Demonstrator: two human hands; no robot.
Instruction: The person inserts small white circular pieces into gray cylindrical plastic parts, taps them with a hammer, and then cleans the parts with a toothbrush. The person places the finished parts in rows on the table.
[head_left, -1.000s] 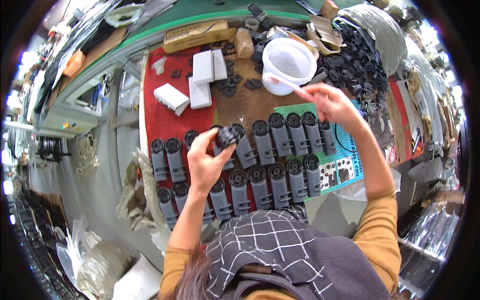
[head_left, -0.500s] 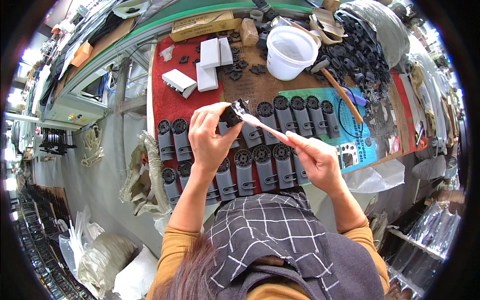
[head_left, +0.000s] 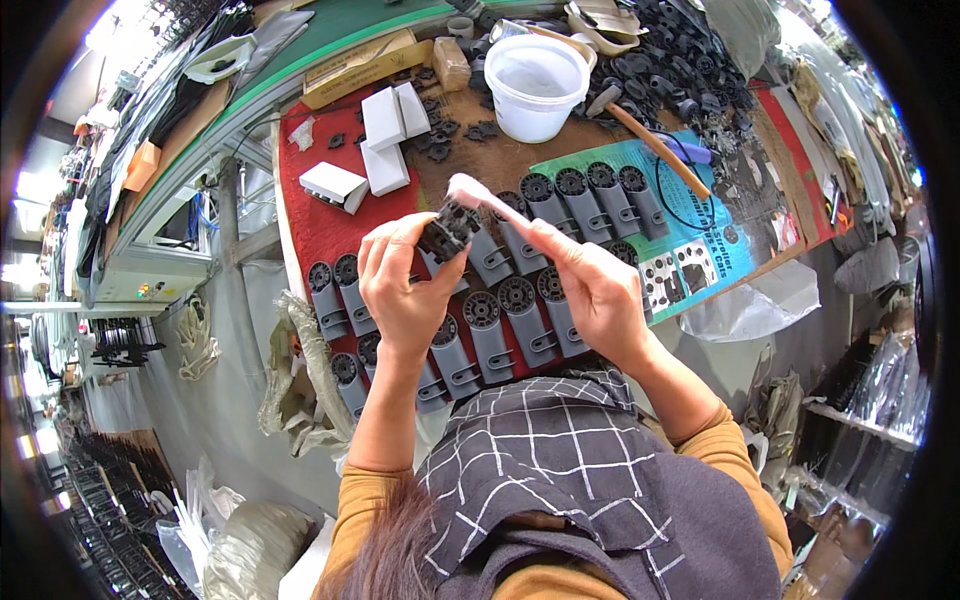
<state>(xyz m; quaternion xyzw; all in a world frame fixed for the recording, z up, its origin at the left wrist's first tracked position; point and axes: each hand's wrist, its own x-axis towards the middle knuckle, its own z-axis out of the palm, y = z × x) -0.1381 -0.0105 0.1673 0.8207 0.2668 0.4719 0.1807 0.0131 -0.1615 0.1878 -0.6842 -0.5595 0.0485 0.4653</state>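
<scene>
My left hand (head_left: 405,290) grips a small black plastic part (head_left: 447,230) and holds it up above the workbench. My right hand (head_left: 590,285) holds a pale toothbrush-like brush (head_left: 475,195), its head resting against the top of that black part. Beneath both hands lie two rows of grey plastic housings with round black caps (head_left: 500,310), side by side on the red mat (head_left: 320,225). A white plastic tub (head_left: 535,85) stands at the far side of the bench.
White blocks (head_left: 385,130) and small black pieces lie on the mat's far left. A heap of black parts (head_left: 690,60) fills the back right. A wooden-handled hammer (head_left: 650,140) rests on a teal printed sheet (head_left: 700,240). Cardboard boxes (head_left: 365,65) sit at the back. Bags hang below the bench.
My right hand came back from the white tub with the brush and now touches it to the black part in my left hand. Both hands have drawn closer to me.
</scene>
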